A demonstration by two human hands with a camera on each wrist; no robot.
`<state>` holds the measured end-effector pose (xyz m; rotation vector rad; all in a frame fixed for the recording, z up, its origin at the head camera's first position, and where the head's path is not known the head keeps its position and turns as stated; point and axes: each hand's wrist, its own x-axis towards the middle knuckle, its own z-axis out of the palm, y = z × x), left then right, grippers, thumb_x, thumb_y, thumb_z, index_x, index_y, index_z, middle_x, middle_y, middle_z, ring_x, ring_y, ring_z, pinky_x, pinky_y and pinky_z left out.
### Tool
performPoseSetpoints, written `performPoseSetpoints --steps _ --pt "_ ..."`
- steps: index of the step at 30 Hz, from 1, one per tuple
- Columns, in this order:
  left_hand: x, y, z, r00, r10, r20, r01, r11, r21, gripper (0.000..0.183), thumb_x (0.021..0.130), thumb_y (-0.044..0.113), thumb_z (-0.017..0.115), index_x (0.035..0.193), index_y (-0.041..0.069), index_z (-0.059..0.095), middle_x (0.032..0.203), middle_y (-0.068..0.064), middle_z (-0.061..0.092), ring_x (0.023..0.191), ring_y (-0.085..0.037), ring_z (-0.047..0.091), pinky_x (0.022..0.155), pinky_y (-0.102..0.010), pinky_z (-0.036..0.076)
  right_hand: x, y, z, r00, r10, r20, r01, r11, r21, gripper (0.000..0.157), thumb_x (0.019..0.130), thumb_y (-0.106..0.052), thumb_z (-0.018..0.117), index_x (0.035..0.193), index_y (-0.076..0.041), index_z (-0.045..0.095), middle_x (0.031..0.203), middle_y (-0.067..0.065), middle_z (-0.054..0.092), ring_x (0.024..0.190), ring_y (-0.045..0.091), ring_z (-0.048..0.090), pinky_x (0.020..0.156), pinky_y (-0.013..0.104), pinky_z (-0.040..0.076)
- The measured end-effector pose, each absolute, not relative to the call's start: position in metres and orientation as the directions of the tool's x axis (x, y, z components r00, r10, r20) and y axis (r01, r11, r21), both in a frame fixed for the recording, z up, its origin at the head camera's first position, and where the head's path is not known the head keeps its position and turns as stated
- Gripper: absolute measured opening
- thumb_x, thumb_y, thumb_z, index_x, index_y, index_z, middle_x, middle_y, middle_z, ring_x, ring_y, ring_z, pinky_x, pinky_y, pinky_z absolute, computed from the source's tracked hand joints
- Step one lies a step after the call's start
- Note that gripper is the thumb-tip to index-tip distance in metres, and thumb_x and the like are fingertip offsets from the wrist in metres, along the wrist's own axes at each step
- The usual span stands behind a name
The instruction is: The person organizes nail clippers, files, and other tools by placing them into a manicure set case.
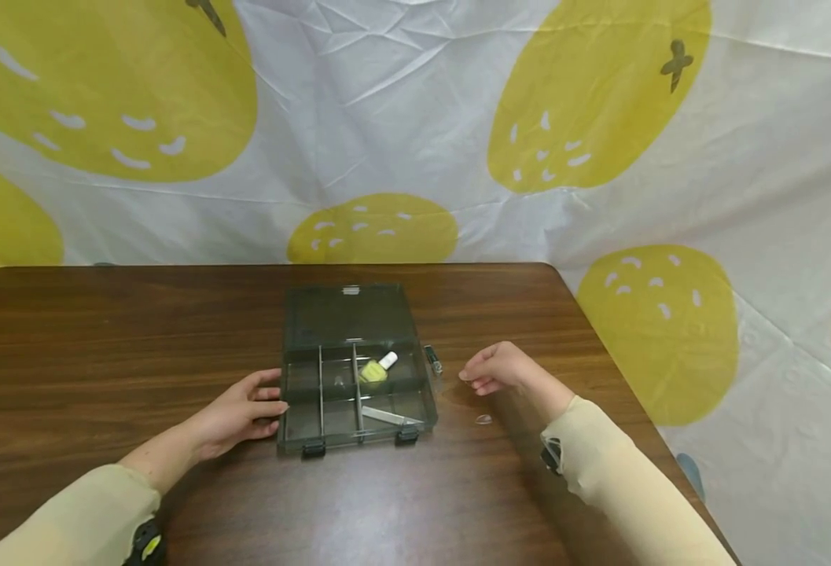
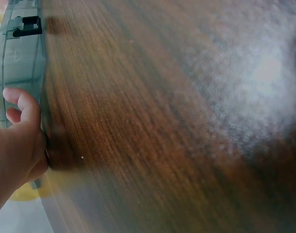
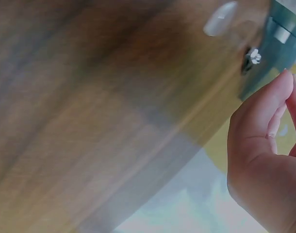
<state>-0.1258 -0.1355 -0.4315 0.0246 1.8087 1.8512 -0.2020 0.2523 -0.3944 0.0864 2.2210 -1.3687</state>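
Note:
A smoky see-through plastic organizer box point(image 1: 340, 435) stands with its lid point(image 1: 344, 318) tipped back. My left hand point(image 1: 234, 417) rests against its left wall, thumb at the rim; the left wrist view shows these fingers point(image 2: 27, 109) at the wall. A yellow-green nail polish bottle point(image 1: 373, 372) with a white cap and a pale flat strip point(image 1: 387, 415) like a nail file lie in the right compartment. My right hand point(image 1: 503, 369) hovers right of the box, thumb and index tips together; I cannot tell whether anything is between them. Below it lies a clear false nail point(image 1: 483, 420).
What looks like a nail clipper point(image 1: 432, 359) lies beside the box's right wall. Two black latches point(image 1: 313, 450) sit on the box's front. Another small clear piece point(image 1: 339, 381) shows in the middle compartment. A fruit-patterned cloth point(image 1: 387, 118) hangs behind the wooden table point(image 1: 139, 330).

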Motion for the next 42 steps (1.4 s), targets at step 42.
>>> performPoseSetpoints --steps 42 --pt "-0.12 -0.128 -0.434 -0.865 0.365 -0.345 -0.364 0.017 0.931 0.074 0.094 0.007 0.052 0.148 0.0 0.002 0.14 -0.028 0.017 0.094 -0.012 0.048 0.074 -0.023 0.05 -0.214 0.12 -0.371 -0.791 -0.394 -0.469 0.289 0.435 -0.853 0.014 0.083 0.0 0.064 0.094 0.01 0.065 0.059 0.002 0.061 0.049 0.007 0.055 0.051 0.02 0.05"
